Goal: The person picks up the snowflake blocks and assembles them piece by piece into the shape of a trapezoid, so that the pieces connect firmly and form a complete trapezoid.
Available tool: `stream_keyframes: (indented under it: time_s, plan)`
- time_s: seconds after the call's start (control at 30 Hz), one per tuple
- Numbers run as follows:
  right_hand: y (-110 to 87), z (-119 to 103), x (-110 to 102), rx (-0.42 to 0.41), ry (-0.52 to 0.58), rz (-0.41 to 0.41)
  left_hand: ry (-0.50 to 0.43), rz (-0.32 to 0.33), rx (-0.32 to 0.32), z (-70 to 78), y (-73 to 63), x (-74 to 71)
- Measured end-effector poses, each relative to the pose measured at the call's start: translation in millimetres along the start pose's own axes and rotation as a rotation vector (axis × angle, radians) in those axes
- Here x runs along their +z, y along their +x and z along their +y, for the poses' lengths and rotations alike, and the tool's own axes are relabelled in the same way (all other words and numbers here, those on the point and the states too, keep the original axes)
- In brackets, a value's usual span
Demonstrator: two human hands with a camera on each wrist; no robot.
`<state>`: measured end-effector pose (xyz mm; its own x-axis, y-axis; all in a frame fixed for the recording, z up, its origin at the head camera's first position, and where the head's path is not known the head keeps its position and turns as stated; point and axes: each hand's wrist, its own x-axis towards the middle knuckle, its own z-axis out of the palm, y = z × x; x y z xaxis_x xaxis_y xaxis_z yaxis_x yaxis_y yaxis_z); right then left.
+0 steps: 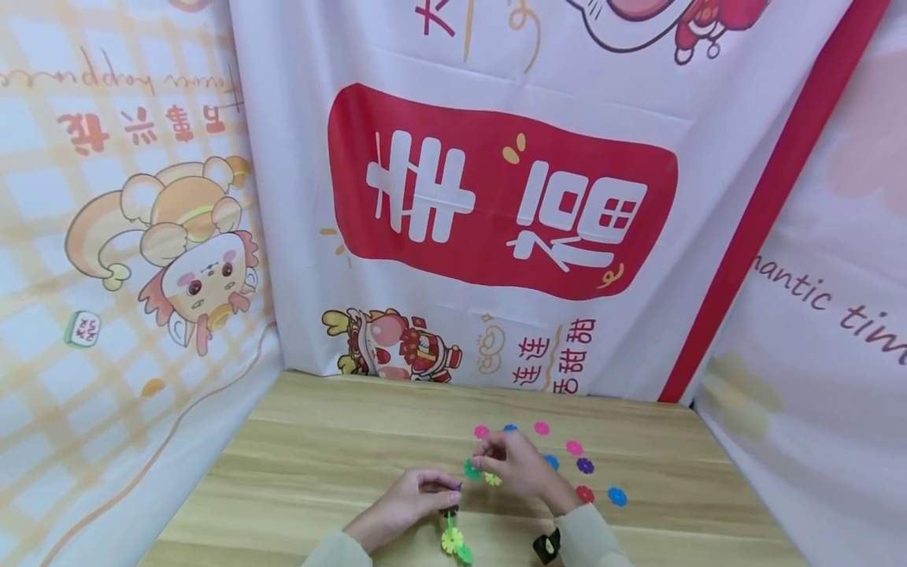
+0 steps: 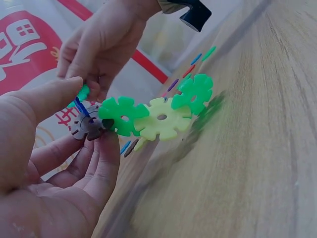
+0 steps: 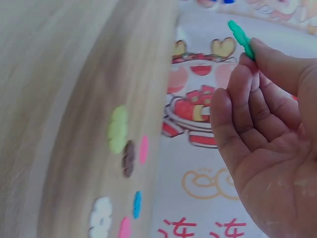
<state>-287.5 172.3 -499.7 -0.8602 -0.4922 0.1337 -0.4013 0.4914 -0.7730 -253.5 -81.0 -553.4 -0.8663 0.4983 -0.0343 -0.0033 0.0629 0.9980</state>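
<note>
My left hand [image 1: 411,504] grips a chain of notched, flower-shaped plastic discs. Its fingers hold the brown disc [image 2: 88,121], beside which a blue disc [image 2: 82,108] stands edge-on under the thumb. From there a green disc [image 2: 122,115], a yellow disc [image 2: 162,118] and an end green disc [image 2: 194,94] are interlocked in a row. My right hand [image 1: 519,466] pinches a loose green disc [image 3: 241,40] between thumb and forefinger. It is raised off the table, just beyond the left hand; the left wrist view partly hides that disc behind the left thumb.
Several loose discs lie on the wooden table [image 1: 354,425] around and to the right of my right hand, among them a yellow disc [image 1: 492,478], a red disc [image 1: 584,494], a purple disc [image 1: 585,465] and a blue disc [image 1: 617,496]. Printed cloth [image 1: 298,236] hangs behind the table.
</note>
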Motion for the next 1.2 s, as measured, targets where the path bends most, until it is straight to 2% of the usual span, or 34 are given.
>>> stream_keyframes:
  time_s: [0.1, 0.27, 0.47, 0.9, 1.07, 1.2]
  plan:
    - [-3.1, -8, -1, -0.019, 0.032, 0.018, 0.01, -0.016, 0.024, -1.1, 1.5, -0.2]
    - [-4.6, -17, 1, -0.036, 0.012, 0.024, -0.015, -0.032, 0.029, 0.7, 4.8, -1.3]
    - [-6.2, -17, 5, -0.023, 0.025, 0.009, -0.03, -0.043, 0.02, 3.1, 5.6, 0.5]
    - [-11.5, -18, 5, -0.014, 0.052, 0.028, -0.02, -0.084, 0.074, -2.0, 6.0, 0.8]
    - [-10.4, -21, 6, -0.019, 0.04, 0.03, -0.027, -0.069, 0.057, 0.2, 6.7, 0.7]
    - [-10.3, -21, 8, -0.039, 0.017, 0.042, -0.021, -0.037, 0.074, 0.9, 7.6, 3.4]
